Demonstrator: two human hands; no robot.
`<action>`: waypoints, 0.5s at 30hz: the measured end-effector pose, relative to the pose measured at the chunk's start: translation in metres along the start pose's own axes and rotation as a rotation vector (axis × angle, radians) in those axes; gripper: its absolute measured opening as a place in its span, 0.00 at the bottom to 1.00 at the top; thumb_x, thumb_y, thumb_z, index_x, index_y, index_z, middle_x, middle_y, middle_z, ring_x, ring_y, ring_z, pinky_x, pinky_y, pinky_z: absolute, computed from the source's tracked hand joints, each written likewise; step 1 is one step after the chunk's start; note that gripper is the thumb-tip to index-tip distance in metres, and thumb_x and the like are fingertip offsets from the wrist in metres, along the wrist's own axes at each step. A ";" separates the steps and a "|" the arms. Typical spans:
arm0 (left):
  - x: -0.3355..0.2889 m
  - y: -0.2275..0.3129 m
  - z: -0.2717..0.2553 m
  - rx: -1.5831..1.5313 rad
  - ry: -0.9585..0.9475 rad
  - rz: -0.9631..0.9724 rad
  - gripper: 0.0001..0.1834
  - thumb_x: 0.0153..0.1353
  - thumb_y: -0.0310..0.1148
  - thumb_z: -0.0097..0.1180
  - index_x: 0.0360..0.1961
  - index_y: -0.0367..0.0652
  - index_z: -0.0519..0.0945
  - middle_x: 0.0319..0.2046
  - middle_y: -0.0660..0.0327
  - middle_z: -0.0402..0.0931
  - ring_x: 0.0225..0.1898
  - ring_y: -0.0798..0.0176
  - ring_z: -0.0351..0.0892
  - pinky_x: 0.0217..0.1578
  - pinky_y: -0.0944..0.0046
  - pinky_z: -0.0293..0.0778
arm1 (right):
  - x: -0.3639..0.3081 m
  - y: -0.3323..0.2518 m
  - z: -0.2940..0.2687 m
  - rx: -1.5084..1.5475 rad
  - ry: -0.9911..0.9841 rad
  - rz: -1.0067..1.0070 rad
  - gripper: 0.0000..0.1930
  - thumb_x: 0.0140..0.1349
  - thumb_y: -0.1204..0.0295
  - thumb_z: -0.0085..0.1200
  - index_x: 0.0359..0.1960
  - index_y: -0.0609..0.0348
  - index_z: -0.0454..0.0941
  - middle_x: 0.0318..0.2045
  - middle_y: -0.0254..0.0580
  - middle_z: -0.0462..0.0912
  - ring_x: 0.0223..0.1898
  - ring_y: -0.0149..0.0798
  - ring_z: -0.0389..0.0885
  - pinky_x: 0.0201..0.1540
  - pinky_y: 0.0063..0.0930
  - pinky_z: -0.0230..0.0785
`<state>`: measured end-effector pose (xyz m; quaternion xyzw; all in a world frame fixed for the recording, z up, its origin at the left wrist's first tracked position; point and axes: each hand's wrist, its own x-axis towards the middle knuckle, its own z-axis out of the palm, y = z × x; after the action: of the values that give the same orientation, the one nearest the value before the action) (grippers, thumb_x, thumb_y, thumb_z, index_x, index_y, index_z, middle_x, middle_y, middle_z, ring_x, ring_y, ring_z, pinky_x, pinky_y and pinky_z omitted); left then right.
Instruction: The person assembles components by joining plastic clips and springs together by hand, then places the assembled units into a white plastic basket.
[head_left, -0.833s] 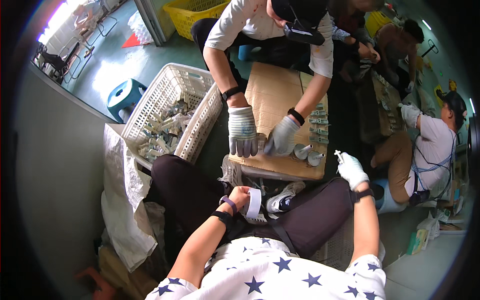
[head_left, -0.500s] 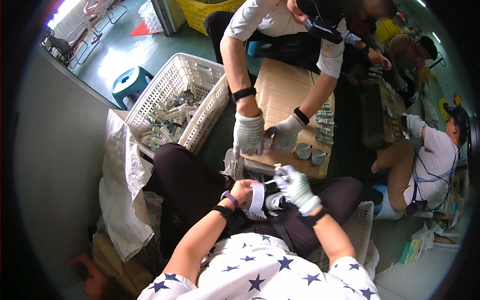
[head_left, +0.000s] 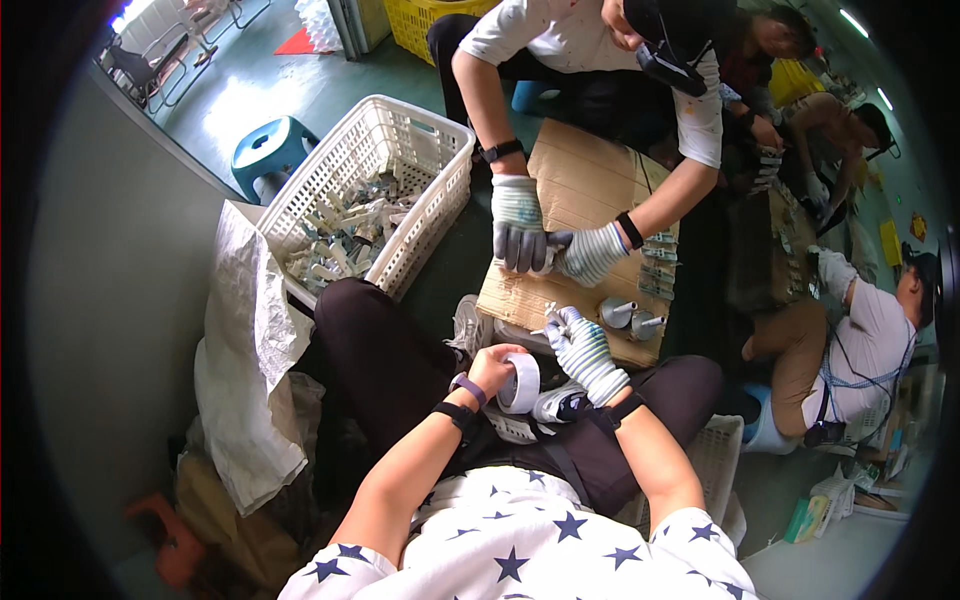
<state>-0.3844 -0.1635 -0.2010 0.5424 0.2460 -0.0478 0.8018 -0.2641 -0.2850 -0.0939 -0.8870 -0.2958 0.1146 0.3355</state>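
Observation:
My bare left hand [head_left: 488, 371] is closed round the edge of a roll of white tape [head_left: 524, 384], held above my lap. To its right, my right hand [head_left: 590, 358], in a striped white glove, pinches a small light-coloured part [head_left: 551, 314] in its fingertips; its exact kind cannot be made out. That part is close to the near edge of a brown cardboard sheet [head_left: 580, 180]. Two grey round pieces with pale stems [head_left: 617, 312] stand on the cardboard just beyond my right hand. Small metal-and-white pieces [head_left: 658, 265] lie in a row behind them.
Across from me, a co-worker's gloved hands [head_left: 518, 225] meet over the cardboard. A white plastic basket [head_left: 440, 135] of mixed small parts stands at left, with a blue stool [head_left: 270, 145] beyond. White sacking [head_left: 240, 350] hangs beside my left knee. More people sit at right.
My right hand has shifted slightly away from me, toward the cardboard's edge, with the small part. The co-worker's two hands have come together. The tape roll has turned a little in my left hand.

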 end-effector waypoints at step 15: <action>-0.006 0.011 0.006 -0.055 0.006 -0.029 0.11 0.52 0.16 0.54 0.36 0.40 0.77 0.28 0.66 0.76 0.29 0.72 0.75 0.30 0.71 0.73 | 0.013 -0.008 0.012 0.006 -0.118 -0.006 0.12 0.57 0.64 0.52 0.34 0.61 0.73 0.26 0.55 0.78 0.30 0.56 0.78 0.30 0.43 0.69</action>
<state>-0.3840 -0.1654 -0.1878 0.5169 0.2574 -0.0509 0.8149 -0.2624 -0.2657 -0.0975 -0.8769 -0.3171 0.1666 0.3206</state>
